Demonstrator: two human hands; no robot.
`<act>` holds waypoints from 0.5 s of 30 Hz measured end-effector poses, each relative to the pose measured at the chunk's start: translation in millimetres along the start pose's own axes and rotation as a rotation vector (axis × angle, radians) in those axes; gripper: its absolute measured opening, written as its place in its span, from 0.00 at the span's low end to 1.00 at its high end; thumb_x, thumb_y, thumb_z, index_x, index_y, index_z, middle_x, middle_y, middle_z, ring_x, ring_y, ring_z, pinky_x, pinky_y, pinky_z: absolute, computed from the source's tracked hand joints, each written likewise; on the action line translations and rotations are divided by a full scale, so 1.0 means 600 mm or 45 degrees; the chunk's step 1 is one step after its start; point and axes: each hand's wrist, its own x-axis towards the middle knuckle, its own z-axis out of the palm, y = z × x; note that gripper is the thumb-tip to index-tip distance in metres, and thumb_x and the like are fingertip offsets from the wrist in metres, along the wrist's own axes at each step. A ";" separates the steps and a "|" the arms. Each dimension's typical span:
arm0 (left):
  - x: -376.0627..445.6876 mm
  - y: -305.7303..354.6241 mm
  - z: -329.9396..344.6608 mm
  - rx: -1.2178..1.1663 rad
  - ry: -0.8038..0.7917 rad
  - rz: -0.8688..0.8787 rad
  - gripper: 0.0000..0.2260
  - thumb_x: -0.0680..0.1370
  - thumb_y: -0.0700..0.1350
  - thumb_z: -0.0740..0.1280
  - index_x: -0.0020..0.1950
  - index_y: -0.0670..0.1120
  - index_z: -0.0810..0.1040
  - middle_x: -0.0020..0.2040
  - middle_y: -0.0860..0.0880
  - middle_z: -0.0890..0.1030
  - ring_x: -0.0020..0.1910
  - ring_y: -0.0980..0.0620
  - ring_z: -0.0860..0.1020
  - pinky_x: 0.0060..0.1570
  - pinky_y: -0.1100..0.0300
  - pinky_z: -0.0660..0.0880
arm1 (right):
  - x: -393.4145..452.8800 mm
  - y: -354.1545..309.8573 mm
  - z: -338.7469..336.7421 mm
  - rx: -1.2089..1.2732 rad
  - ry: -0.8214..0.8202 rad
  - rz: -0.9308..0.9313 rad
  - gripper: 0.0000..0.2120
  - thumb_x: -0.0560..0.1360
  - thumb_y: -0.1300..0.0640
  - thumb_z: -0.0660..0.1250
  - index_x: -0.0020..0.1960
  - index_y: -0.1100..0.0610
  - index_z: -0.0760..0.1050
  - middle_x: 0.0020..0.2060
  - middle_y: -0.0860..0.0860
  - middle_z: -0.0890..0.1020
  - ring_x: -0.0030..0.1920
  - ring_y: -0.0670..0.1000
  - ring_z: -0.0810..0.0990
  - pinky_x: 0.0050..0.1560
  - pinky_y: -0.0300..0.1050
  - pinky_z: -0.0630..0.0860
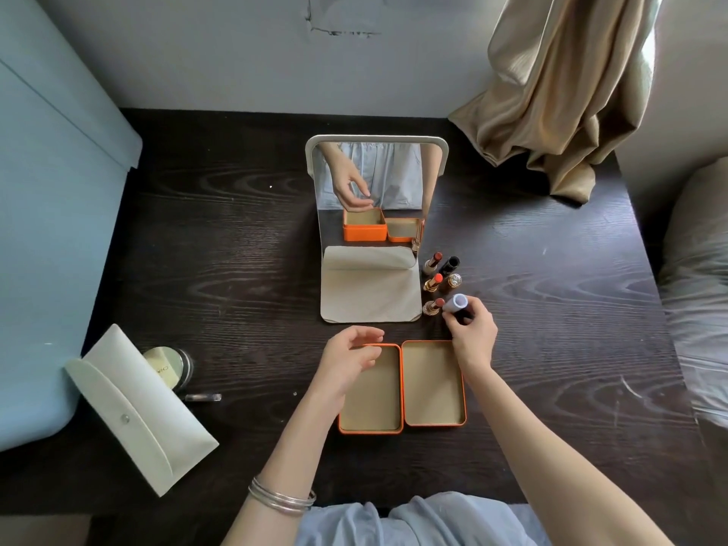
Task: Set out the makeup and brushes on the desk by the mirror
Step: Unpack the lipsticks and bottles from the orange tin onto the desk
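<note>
On the dark wooden table (197, 238) a standing mirror (370, 230) faces the person. Just right of its base, lipsticks stand upright in pairs: an uncapped red one (432, 262) beside a black tube (450, 266), then an orange-red one (432, 282) beside a gold-topped tube (454, 281), and a third uncapped one (433, 306) nearest the person. The right hand (470, 333) pinches a pale lilac tube (457, 303) next to that last lipstick, its grip closed round the tube's lower end. The left hand (350, 354) hovers over the open orange tin (371, 389), fingers loosely curled and holding nothing. The tin's lid (433, 383) lies touching it on the right. At the left edge lie a cream pouch (138, 407), a round compact (167, 366) and a small clear tube (203, 397).
</note>
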 end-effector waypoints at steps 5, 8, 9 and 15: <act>-0.005 -0.004 0.000 -0.018 -0.006 -0.006 0.12 0.75 0.32 0.65 0.49 0.48 0.79 0.51 0.50 0.80 0.53 0.57 0.77 0.53 0.62 0.76 | -0.001 0.002 0.002 -0.031 0.004 -0.029 0.13 0.70 0.65 0.70 0.55 0.58 0.77 0.51 0.53 0.80 0.54 0.55 0.76 0.55 0.49 0.73; -0.006 -0.007 -0.001 -0.013 -0.007 -0.017 0.11 0.75 0.33 0.65 0.49 0.48 0.79 0.52 0.50 0.80 0.54 0.56 0.77 0.53 0.61 0.75 | -0.001 0.002 0.002 -0.001 -0.006 -0.034 0.15 0.70 0.66 0.69 0.55 0.57 0.78 0.52 0.52 0.81 0.55 0.55 0.76 0.56 0.50 0.73; -0.007 -0.008 -0.001 -0.010 -0.005 -0.021 0.11 0.75 0.33 0.65 0.50 0.48 0.79 0.52 0.50 0.80 0.54 0.56 0.77 0.54 0.60 0.75 | -0.001 0.001 0.002 0.018 -0.004 -0.035 0.15 0.69 0.66 0.69 0.55 0.56 0.78 0.52 0.52 0.81 0.55 0.55 0.77 0.57 0.52 0.74; -0.007 -0.010 0.001 -0.008 -0.014 -0.032 0.11 0.76 0.34 0.65 0.49 0.49 0.79 0.52 0.50 0.80 0.54 0.56 0.77 0.55 0.59 0.75 | 0.001 -0.002 0.003 0.067 0.001 0.007 0.16 0.67 0.67 0.70 0.53 0.56 0.78 0.50 0.52 0.81 0.54 0.54 0.78 0.58 0.55 0.74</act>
